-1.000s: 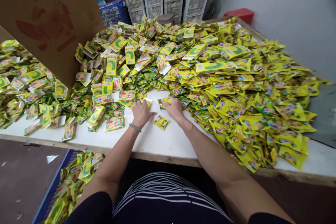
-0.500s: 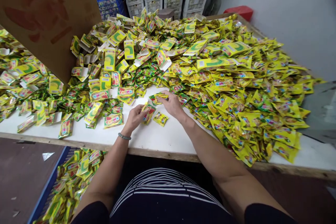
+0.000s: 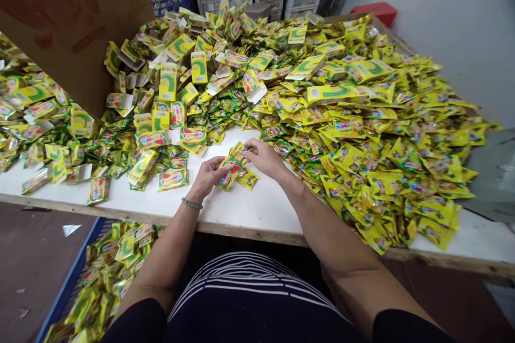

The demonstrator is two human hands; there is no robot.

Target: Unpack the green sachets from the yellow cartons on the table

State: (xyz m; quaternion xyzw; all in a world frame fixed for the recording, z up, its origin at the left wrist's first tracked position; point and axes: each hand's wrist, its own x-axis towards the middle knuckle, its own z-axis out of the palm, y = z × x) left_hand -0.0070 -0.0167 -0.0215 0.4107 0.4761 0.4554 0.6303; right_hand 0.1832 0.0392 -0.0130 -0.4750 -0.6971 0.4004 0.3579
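Both hands pinching small yellow-and-green foil sachets [image 3: 231, 169] above the white worktop [image 3: 257, 209] near edge: left hand [image 3: 207, 176] gripping underneath, right hand [image 3: 263, 158] adding on top. Best kept squared, edges aligned.

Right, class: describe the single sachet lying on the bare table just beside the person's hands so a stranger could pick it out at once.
Start at the white table heaped with yellow-green packets, and find the bare patch at its near edge. There the left hand and right hand hold a small bundle of sachets. The loose sachet lies flat just right of it, alone on white, apart from the piles.
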